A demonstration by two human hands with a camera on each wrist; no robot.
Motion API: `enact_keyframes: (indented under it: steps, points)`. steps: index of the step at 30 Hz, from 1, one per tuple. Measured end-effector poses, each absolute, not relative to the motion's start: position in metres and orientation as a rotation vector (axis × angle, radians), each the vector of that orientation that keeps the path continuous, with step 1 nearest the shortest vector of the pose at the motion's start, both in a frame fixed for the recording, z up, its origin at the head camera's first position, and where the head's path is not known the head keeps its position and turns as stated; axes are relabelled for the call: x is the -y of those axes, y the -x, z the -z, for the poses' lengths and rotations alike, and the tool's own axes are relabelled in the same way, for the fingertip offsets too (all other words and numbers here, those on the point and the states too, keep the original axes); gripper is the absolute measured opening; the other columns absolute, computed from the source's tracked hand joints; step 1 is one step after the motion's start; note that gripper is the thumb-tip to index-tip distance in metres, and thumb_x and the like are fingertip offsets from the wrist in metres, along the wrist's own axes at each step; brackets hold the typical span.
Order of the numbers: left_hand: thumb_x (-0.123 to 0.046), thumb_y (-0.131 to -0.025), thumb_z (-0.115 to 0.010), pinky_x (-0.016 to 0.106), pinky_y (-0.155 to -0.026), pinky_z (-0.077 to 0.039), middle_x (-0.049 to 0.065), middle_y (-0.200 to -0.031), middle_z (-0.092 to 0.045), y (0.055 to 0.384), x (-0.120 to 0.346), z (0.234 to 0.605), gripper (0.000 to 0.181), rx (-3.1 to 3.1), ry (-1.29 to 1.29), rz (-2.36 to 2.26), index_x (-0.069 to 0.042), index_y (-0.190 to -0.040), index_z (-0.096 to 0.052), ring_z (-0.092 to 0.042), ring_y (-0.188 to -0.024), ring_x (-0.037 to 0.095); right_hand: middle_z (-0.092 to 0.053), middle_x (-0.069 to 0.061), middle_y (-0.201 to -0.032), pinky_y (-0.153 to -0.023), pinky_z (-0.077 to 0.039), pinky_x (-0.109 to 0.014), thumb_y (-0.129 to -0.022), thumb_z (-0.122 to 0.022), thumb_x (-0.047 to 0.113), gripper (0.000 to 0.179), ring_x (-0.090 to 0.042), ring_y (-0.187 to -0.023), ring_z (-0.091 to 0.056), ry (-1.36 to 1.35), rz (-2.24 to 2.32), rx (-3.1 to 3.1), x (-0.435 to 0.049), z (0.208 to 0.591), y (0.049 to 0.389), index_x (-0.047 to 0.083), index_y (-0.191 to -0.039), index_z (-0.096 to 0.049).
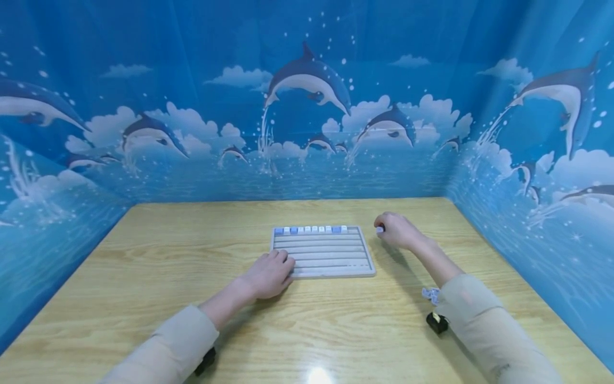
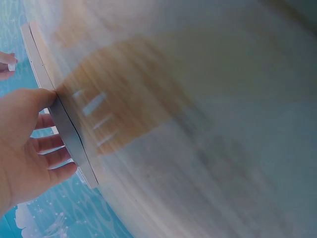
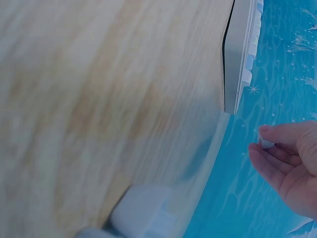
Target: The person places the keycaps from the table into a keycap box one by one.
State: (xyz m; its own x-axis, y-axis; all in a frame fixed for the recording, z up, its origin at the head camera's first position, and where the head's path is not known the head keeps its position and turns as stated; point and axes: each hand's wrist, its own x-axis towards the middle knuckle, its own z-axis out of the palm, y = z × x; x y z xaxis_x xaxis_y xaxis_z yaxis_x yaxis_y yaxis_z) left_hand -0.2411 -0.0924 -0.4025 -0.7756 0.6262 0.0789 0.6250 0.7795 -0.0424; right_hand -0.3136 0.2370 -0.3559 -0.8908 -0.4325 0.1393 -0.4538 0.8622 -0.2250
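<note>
A pale ridged keycap tray lies flat on the table, with a row of white and blue-violet keycaps along its far edge. My left hand holds the tray's near left corner. In the left wrist view the thumb presses the tray's side, and the other fingers bend against it. To the right of the tray, raised above the table, my right hand pinches a single small keycap between thumb and fingertips. Its legend cannot be made out.
A small pile of loose keycaps lies beside my right sleeve. The wooden table is bounded by blue dolphin-print curtains at the back and sides. Blurred pale objects show at the bottom of the right wrist view.
</note>
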Motion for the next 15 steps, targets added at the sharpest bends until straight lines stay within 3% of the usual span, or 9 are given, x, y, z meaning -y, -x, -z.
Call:
enact_keyframes:
  steps: [5, 15]
  points:
    - [-0.028, -0.092, -0.055, 0.034, -0.070, -0.041, 0.004, -0.089, -0.045, 0.241, 0.092, 0.403, 0.017, 2.869, 1.017, -0.019, -0.011, -0.094, -0.052, -0.043, -0.081, 0.019, -0.063, -0.014, -0.087, -0.070, -0.047, -0.040, -0.081, -0.062, 0.001, 0.019, -0.025, -0.078, -0.057, -0.682, -0.429, 2.991, -0.230, 0.354, 0.320, -0.008, -0.098, -0.063]
    - [-0.028, -0.093, -0.055, 0.034, -0.070, -0.041, 0.003, -0.089, -0.045, 0.240, 0.092, 0.400, 0.018, 2.879, 1.022, -0.017, -0.011, -0.096, -0.053, -0.043, -0.080, 0.019, -0.062, -0.011, -0.084, -0.075, -0.047, -0.040, -0.076, -0.064, -0.001, 0.016, -0.026, -0.081, -0.057, -0.784, -0.407, 3.004, -0.209, 0.355, 0.337, -0.004, -0.091, -0.064]
